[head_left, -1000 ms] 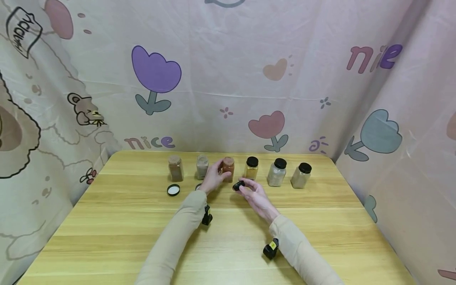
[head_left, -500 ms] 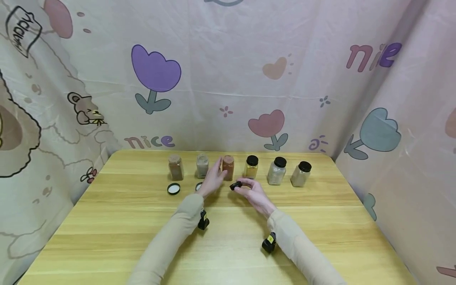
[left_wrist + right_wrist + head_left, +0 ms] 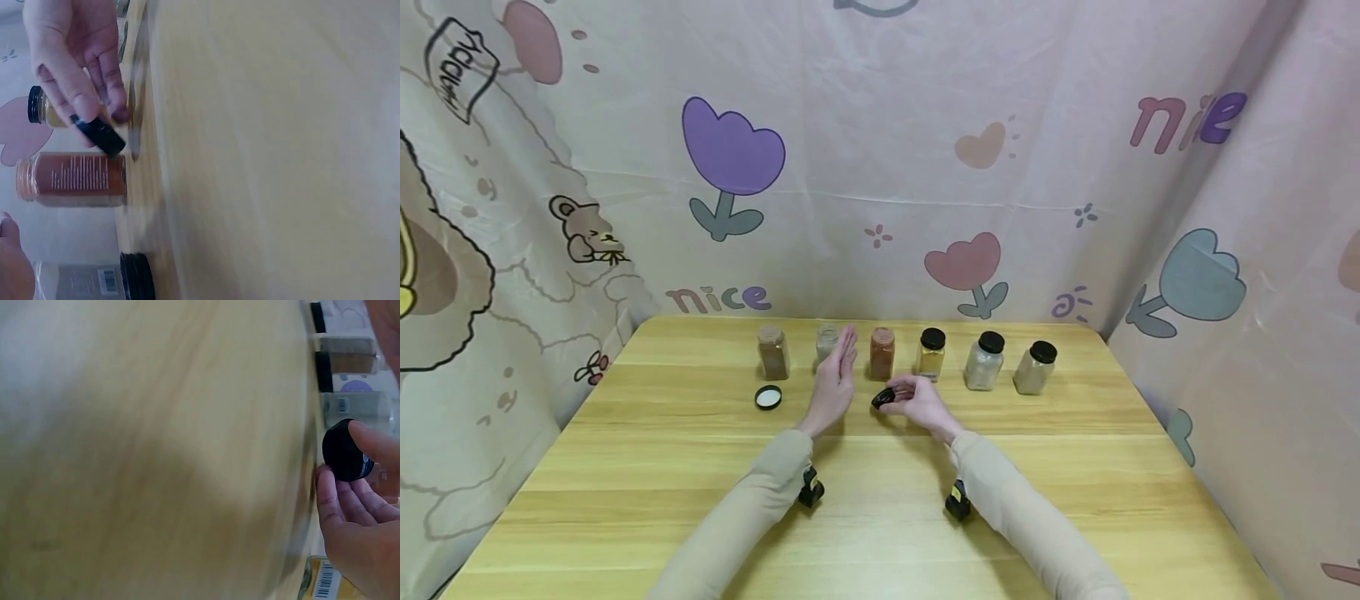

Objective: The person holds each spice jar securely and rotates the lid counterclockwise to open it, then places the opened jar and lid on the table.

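Your right hand (image 3: 921,406) pinches the lid (image 3: 882,399), likely for control; your left hand (image 3: 832,385), straight-fingered, stands left of the red jar (image 3: 882,355).

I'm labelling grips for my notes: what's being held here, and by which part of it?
The right hand holds a black lid by its edge; the left hand holds nothing.

There are 6 jars (image 3: 882,357), 6 blk lids (image 3: 883,399), 2 hands (image 3: 920,405), 1 tbl (image 3: 880,508).

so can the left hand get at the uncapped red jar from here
Probably yes: the left hand looks empty, just beside the red jar, with nothing visible between them.
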A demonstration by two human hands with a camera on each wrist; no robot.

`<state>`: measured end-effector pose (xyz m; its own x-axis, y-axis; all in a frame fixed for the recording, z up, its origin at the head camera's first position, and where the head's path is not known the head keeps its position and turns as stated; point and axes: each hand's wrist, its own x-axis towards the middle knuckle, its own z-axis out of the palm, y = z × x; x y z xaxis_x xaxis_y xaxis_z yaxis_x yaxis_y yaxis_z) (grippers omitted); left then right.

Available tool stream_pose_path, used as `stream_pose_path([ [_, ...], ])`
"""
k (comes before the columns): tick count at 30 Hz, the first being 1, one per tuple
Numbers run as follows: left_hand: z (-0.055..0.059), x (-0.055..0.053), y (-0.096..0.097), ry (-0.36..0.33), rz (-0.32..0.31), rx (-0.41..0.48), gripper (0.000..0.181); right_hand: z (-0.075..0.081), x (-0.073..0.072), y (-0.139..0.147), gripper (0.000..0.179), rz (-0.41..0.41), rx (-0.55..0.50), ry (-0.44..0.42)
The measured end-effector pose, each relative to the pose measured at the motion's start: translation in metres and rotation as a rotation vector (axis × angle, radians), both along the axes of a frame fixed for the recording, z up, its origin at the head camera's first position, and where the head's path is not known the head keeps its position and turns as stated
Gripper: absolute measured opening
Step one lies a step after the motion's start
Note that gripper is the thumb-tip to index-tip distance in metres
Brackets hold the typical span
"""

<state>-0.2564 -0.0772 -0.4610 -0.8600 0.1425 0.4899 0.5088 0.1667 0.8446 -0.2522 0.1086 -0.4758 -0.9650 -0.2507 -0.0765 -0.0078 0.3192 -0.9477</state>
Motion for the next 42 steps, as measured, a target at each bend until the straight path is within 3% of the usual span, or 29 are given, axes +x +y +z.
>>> stream_pose_path([
  [3,-0.002,0.003,-0.007,0.017,-0.003,0.052,0.052,-0.001,-0.002,-0.001,0.049,-0.011,0.027,0.008],
  [8,-0.003,0.005,-0.015,0.030,0.018,0.041,0.056,-0.002,-0.004,-0.002,0.051,-0.009,0.082,0.047],
  [15,-0.005,0.005,-0.019,0.002,0.049,0.015,0.054,-0.003,-0.007,-0.008,0.051,0.024,0.249,0.209],
  [19,0.001,0.009,-0.016,-0.008,0.057,-0.007,0.053,-0.002,-0.006,-0.006,0.052,0.030,0.298,0.264],
  [23,0.005,0.013,-0.010,-0.011,0.059,-0.015,0.052,0.000,-0.002,0.002,0.055,0.054,0.257,0.240],
  [26,0.001,0.012,-0.006,0.025,0.079,-0.008,0.048,0.001,0.003,0.014,0.055,0.050,0.214,0.217],
  [30,-0.006,0.008,0.002,0.108,0.106,-0.003,0.040,0.003,0.009,0.032,0.049,0.000,0.171,0.237],
  [33,-0.008,0.008,0.010,0.123,0.091,-0.012,0.036,0.004,0.013,0.044,0.041,-0.060,0.124,0.260],
  [42,-0.004,0.015,0.038,-0.129,-0.101,-0.157,0.050,0.005,0.018,0.065,0.033,-0.246,-0.067,0.318],
])
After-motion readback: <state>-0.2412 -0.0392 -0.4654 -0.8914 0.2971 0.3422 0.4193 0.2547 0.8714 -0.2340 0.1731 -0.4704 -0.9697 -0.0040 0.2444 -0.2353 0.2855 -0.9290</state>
